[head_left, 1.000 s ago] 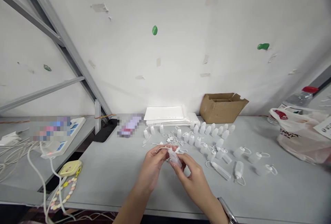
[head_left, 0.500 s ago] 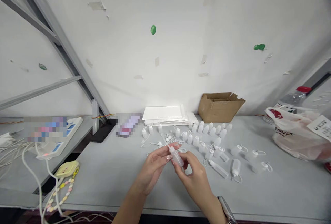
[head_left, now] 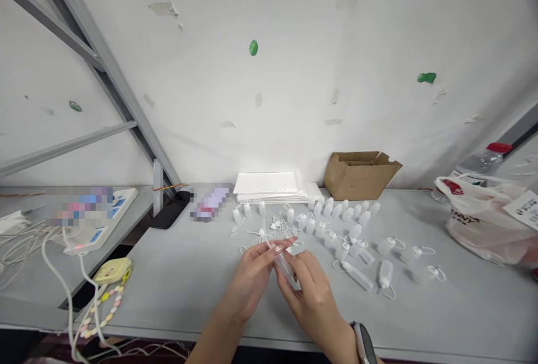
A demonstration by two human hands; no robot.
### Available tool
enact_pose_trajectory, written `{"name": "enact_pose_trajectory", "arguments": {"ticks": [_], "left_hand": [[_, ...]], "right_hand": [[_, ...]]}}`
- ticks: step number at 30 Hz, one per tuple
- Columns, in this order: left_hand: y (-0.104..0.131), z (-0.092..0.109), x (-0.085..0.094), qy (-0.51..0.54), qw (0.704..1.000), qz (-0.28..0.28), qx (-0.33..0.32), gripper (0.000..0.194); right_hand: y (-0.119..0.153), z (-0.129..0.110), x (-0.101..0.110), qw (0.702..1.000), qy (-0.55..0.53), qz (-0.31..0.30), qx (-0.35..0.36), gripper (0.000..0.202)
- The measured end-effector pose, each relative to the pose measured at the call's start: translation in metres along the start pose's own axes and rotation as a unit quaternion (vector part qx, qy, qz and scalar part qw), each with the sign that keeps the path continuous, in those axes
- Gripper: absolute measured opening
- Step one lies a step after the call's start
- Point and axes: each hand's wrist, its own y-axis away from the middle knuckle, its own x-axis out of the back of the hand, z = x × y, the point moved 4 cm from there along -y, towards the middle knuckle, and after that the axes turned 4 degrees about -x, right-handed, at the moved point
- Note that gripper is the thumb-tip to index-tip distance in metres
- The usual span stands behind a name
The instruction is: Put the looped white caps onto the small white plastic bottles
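Gray tabletop [head_left: 176,291], left fingers [head_left: 267,256] and right fingers [head_left: 303,270] pinched closely around one translucent bottle [head_left: 284,263].

"ENNY" on the white plastic bag [head_left: 487,238]

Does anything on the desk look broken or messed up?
Yes, the cardboard box at the back has a ragged, notched top edge, maybe torn. Also, a few small bottles lie on their sides, while many others stand upright.
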Motion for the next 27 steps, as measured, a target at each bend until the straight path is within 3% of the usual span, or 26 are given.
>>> {"name": "enact_pose_trajectory", "arguments": {"ticks": [2, 3, 5, 7, 8, 10, 16, 18, 20, 25, 27], "left_hand": [[0.001, 0.0, 0.0, 0.01, 1.0, -0.007, 0.007, 0.017], [0.001, 0.0, 0.0, 0.009, 1.0, -0.008, 0.008, 0.017], [0.001, 0.001, 0.001, -0.003, 1.0, -0.005, 0.002, 0.02], [0.002, 0.002, 0.002, -0.012, 1.0, -0.001, -0.008, 0.024], [0.003, 0.002, 0.002, -0.013, 1.0, -0.001, -0.011, 0.027], [0.004, 0.002, 0.003, -0.015, 1.0, 0.001, -0.013, 0.035], [0.004, 0.003, 0.007, -0.066, 0.997, 0.018, -0.032, 0.031], [0.004, 0.002, 0.007, -0.057, 0.997, 0.025, -0.033, 0.029], [0.003, -0.001, 0.006, -0.034, 0.999, 0.026, -0.03, 0.027], [0.005, -0.006, 0.0, 0.002, 1.0, 0.021, -0.018, 0.022], [0.005, -0.006, -0.001, 0.005, 1.0, 0.017, -0.017, 0.022]], "right_hand": [[-0.004, 0.005, -0.001, 0.986, -0.119, -0.036, -0.113, 0.008], [-0.005, 0.009, -0.003, 0.96, -0.189, -0.065, -0.193, 0.008], [-0.007, 0.015, -0.008, 0.869, -0.329, -0.124, -0.347, 0.018], [-0.009, 0.015, -0.012, 0.77, -0.443, -0.152, -0.433, 0.029], [-0.01, 0.014, -0.013, 0.734, -0.485, -0.155, -0.449, 0.033], [-0.011, 0.012, -0.014, 0.692, -0.537, -0.156, -0.457, 0.036], [-0.005, 0.008, -0.018, 0.639, -0.587, -0.17, -0.467, 0.038], [-0.005, 0.007, -0.02, 0.633, -0.592, -0.173, -0.468, 0.037], [-0.004, 0.007, -0.021, 0.651, -0.574, -0.166, -0.468, 0.038], [0.002, 0.013, -0.019, 0.798, -0.417, -0.111, -0.422, 0.041], [0.004, 0.013, -0.016, 0.836, -0.369, -0.08, -0.398, 0.04]]}}
